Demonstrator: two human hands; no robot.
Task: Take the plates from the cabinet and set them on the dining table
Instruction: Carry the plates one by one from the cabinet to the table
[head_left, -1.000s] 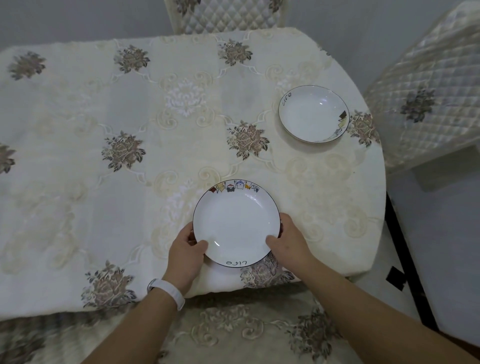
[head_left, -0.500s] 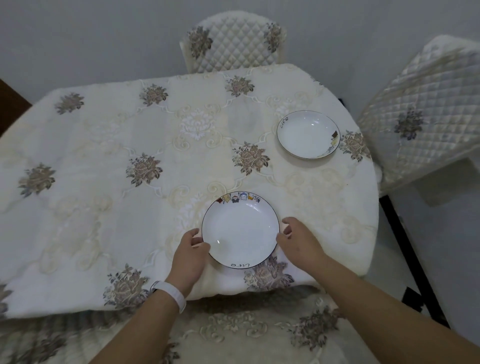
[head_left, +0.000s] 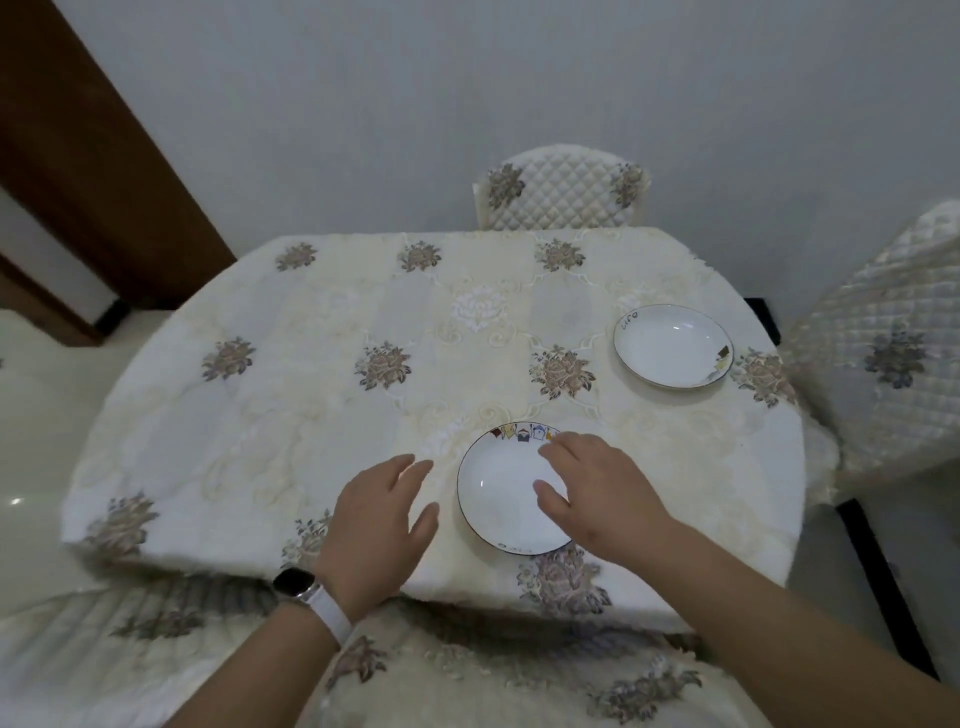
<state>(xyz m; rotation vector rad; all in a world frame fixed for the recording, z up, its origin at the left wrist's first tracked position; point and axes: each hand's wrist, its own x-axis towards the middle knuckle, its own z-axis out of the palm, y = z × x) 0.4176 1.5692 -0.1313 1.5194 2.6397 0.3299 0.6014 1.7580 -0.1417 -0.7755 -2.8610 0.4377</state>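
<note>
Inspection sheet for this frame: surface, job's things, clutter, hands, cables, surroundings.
Surface: dining table covered by a cream floral tablecloth.
Job's things: near plate at the front edge; far plate toward the right side; both empty, set apart.
Clutter: nothing seen.
Hands: left hand open, beside the near plate, holding nothing; right hand open over the near plate's right part, contact unclear.
Cables: nothing seen.
Surroundings: quilted chair at the far side, second chair at the right, grey wall, brown door frame.

Both hands — left hand, right hand — fingers relaxed, spread; gripping nothing
</note>
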